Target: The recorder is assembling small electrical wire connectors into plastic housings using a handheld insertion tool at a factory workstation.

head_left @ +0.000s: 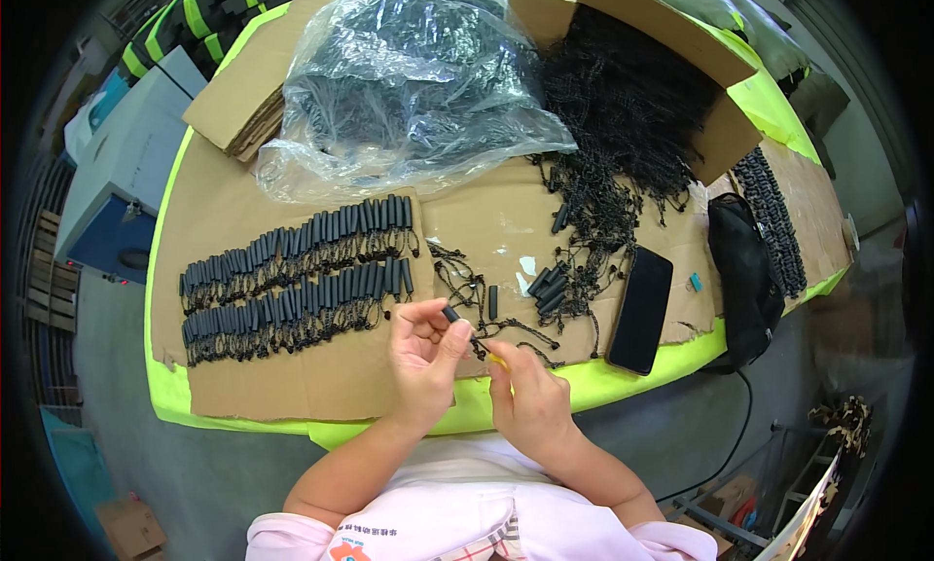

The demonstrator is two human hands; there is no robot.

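Observation:
Between its thumb and fingers, my left hand point(424, 359) pinches a short black tube point(450, 314). A dark knotted cord point(478, 347) runs from the tube's lower end toward my right hand point(533, 398). The right fingers are closed at the cord's end, with a small yellow piece point(499, 362) showing between them; its kind is unclear. Just beyond the hands lie loose black cords point(465, 287), a single upright tube point(493, 302) and a small pile of tubes point(550, 290). To the left, two rows of corded black tubes point(292, 303) rest on cardboard point(292, 391).
A clear plastic bag point(409, 84) of dark items stands at the back. Beside it, an open cardboard box point(730, 123) spills black cords point(623, 104). On the right are a black phone point(640, 311), a black pouch point(741, 279) and a braided dark strip point(771, 220).

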